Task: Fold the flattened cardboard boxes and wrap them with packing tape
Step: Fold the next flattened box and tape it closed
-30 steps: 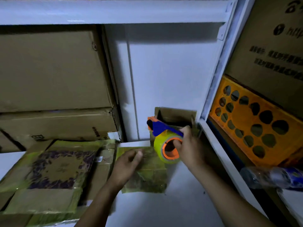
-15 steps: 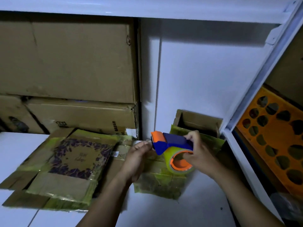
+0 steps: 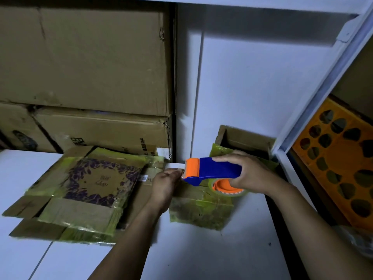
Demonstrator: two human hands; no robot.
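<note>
My right hand [image 3: 250, 174] grips a blue and orange tape dispenser [image 3: 210, 170] with a yellowish tape roll [image 3: 228, 186] under it. The dispenser hovers just above a small flat cardboard piece wrapped in yellow-green tape [image 3: 201, 209] on the white table [image 3: 201, 255]. My left hand [image 3: 165, 184] is at the dispenser's orange front end, fingers curled at the tape's edge; whether it pinches the tape I cannot tell. A stack of flattened cardboard boxes with a purple leaf print [image 3: 84, 190] lies to the left.
Large brown cartons [image 3: 84, 61] are stacked behind the flat boxes. A small open taped box [image 3: 244, 140] stands against the white back wall. An orange perforated crate [image 3: 339, 162] sits at right beyond the white shelf post [image 3: 314, 102].
The dispenser has come down and turned level over the small taped piece. My left hand left the piece's top and rose to the dispenser's orange front. The view shifted left.
</note>
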